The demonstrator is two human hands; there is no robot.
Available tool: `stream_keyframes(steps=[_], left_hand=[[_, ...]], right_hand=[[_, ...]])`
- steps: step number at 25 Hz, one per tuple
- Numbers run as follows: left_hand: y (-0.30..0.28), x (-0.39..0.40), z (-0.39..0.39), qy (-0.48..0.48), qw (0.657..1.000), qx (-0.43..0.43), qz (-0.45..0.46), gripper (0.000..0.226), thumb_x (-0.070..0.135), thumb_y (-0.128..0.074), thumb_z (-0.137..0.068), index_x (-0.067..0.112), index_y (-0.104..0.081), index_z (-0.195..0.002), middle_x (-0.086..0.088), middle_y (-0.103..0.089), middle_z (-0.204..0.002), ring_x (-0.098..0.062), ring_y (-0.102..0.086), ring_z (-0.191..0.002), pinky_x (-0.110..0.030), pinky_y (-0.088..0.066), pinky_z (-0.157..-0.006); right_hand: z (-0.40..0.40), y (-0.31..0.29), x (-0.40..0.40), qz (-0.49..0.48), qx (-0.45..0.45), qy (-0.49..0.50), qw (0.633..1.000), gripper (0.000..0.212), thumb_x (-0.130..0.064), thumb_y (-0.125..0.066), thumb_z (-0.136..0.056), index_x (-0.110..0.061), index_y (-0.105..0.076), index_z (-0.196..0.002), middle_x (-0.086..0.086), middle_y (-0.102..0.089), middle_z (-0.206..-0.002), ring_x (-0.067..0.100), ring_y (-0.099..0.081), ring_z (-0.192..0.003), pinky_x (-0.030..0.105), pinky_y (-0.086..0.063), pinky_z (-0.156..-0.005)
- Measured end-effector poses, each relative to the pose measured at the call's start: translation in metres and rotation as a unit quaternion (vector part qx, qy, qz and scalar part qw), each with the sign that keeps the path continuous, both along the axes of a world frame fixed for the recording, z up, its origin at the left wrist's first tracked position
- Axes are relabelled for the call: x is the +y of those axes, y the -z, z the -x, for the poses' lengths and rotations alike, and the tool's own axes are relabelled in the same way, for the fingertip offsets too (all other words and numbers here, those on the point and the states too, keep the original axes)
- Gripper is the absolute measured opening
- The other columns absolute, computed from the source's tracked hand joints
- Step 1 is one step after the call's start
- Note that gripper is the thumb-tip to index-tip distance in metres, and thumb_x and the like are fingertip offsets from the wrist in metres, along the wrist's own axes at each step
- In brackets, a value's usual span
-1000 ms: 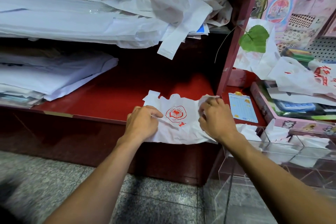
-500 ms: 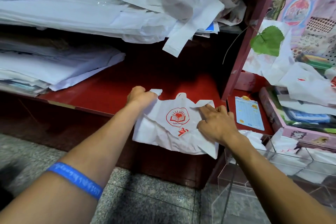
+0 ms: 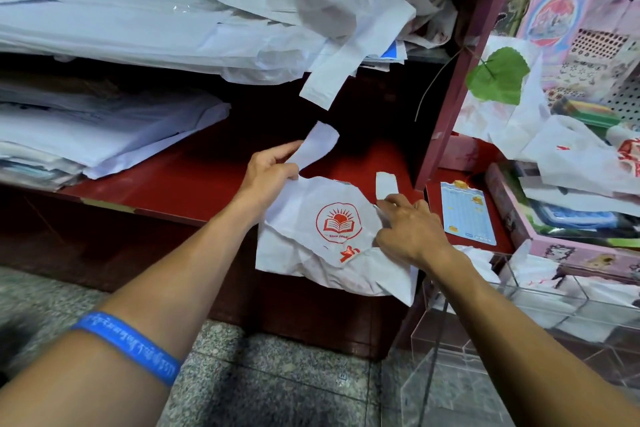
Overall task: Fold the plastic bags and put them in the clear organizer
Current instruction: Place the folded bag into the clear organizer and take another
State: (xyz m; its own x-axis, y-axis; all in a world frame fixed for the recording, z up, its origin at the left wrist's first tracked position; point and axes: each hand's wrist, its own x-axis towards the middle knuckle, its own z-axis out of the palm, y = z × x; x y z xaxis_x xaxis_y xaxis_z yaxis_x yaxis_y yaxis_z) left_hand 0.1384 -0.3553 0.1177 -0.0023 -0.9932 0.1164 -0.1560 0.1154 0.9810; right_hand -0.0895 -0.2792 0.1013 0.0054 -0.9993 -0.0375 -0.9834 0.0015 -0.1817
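- The left hand [image 3: 268, 168] is the far-side grip — thumb and fingers pinch the left handle strip [image 3: 317, 146] of the white plastic bag [image 3: 332, 239] and hold it lifted off the red shelf [image 3: 180, 180], the strip standing up and curling rightward above the hand.
- The bag lies between the two hands, printed face up with a red book-and-sun logo [image 3: 338, 221]. Its long axis runs from the handles at the far edge toward the person, and its bottom end hangs over the shelf's front lip.
- The right handle strip [image 3: 386, 185] lies flat on the shelf just beyond the right hand's fingertips, well apart from the raised left strip.
- The right hand [image 3: 410, 230] presses on the bag's right edge with fingers loosely bent, pinning it; whether any fold is pinched beneath them is hidden.
- My reading: the fold turns on the left strip travelling rightward across the logo — the left hand is the one placed to carry it, the right serving as anchor.
- The clear organizer [image 3: 540, 298] sits lower right, nearest the right arm, with crumpled white bags already in its compartments.
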Motion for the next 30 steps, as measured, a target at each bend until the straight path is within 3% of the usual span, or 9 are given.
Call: stream_keyframes(steps=[3, 5, 8, 11, 14, 17, 21, 26, 30], left_hand=[[0.013, -0.001, 0.0, -0.141, 0.983, -0.114, -0.042, 0.062, 0.006, -0.065, -0.08, 0.02, -0.051, -0.138, -0.002, -0.058, -0.114, -0.017, -0.058, -0.105, -0.029, -0.048, -0.093], [0.019, 0.01, -0.003, -0.158, 0.954, -0.252, 0.041, 0.056, 0.007, -0.064, -0.078, 0.022, -0.054, -0.131, -0.004, -0.053, -0.124, -0.025, -0.052, -0.115, -0.042, -0.045, -0.099], [0.02, 0.034, -0.007, -0.025, 0.916, -0.334, 0.221, 0.021, 0.009, -0.066, -0.078, 0.022, -0.063, -0.095, 0.006, -0.062, -0.092, -0.019, -0.06, -0.085, -0.038, -0.05, -0.078], [0.025, 0.045, -0.012, 0.053, 0.874, -0.437, 0.205, 0.013, 0.009, -0.063, -0.081, 0.021, -0.064, -0.086, 0.008, -0.065, -0.086, -0.018, -0.06, -0.082, -0.032, -0.046, -0.073], [0.023, 0.038, -0.02, 0.052, 0.885, -0.454, 0.096, 0.034, 0.01, -0.062, -0.079, 0.023, -0.067, -0.11, 0.006, -0.062, -0.118, -0.02, -0.052, -0.11, -0.035, -0.044, -0.091], [0.012, 0.026, -0.014, 0.104, 0.852, -0.513, 0.001, 0.069, 0.015, -0.066, -0.076, 0.029, -0.047, -0.141, 0.001, -0.051, -0.127, -0.023, -0.039, -0.12, -0.039, -0.045, -0.097], [-0.002, 0.011, 0.001, 0.108, 0.836, -0.531, -0.085, 0.088, 0.018, -0.061, -0.08, 0.035, -0.018, -0.155, -0.008, -0.023, -0.158, -0.033, -0.024, -0.141, -0.047, -0.03, -0.112], [0.007, 0.006, 0.014, 0.007, 0.845, -0.534, -0.011, 0.083, 0.018, -0.063, -0.08, 0.024, -0.024, -0.154, -0.009, -0.028, -0.157, -0.033, -0.032, -0.135, -0.045, -0.03, -0.105], [0.01, 0.02, 0.01, -0.052, 0.852, -0.492, 0.169, 0.033, 0.019, -0.055, -0.089, 0.019, -0.062, -0.121, -0.005, -0.061, -0.122, -0.029, -0.053, -0.111, -0.04, -0.038, -0.092]], right_hand=[[-0.001, 0.001, 0.003, 0.01, 0.003, 0.003, 1.0, 0.053, -0.034, -0.055, -0.086, -0.024, -0.04, -0.137, -0.003, -0.044, -0.145, 0.027, -0.036, -0.123, 0.045, -0.032, -0.101], [-0.001, 0.0, 0.003, 0.011, 0.003, 0.011, 1.0, 0.049, -0.032, -0.052, -0.086, -0.024, -0.041, -0.133, -0.002, -0.048, -0.141, 0.026, -0.036, -0.12, 0.045, -0.03, -0.098], [0.001, 0.002, -0.004, 0.008, 0.019, 0.026, 0.999, 0.054, -0.035, -0.045, -0.089, -0.025, -0.037, -0.141, -0.002, -0.042, -0.148, 0.028, -0.033, -0.125, 0.046, -0.028, -0.098], [0.003, 0.004, -0.008, -0.008, 0.006, 0.036, 0.999, 0.068, -0.037, -0.046, -0.09, -0.028, -0.023, -0.152, -0.001, -0.026, -0.16, 0.029, -0.027, -0.135, 0.048, -0.026, -0.105], [0.005, 0.005, -0.007, 0.041, -0.038, 0.043, 0.998, 0.063, -0.034, -0.056, -0.085, -0.022, -0.036, -0.143, 0.005, -0.036, -0.147, 0.029, -0.038, -0.129, 0.047, -0.031, -0.102], [0.005, -0.001, 0.0, 0.134, -0.029, 0.02, 0.99, 0.031, -0.028, -0.062, -0.08, -0.018, -0.051, -0.106, 0.002, -0.047, -0.109, 0.026, -0.049, -0.103, 0.042, -0.037, -0.088], [-0.002, -0.011, 0.013, 0.128, -0.047, -0.093, 0.986, 0.007, -0.026, -0.056, -0.086, -0.021, -0.061, -0.087, 0.0, -0.067, -0.1, 0.023, -0.059, -0.091, 0.038, -0.046, -0.086], [0.007, 0.005, 0.018, 0.083, -0.003, -0.116, 0.99, 0.025, -0.032, -0.043, -0.097, -0.018, -0.064, -0.102, 0.003, -0.066, -0.111, 0.025, -0.062, -0.094, 0.04, -0.05, -0.084], [0.019, 0.014, 0.004, 0.076, 0.029, -0.094, 0.992, 0.023, -0.031, -0.037, -0.101, -0.018, -0.053, -0.11, 0.003, -0.061, -0.112, 0.026, -0.055, -0.101, 0.037, -0.04, -0.08]])
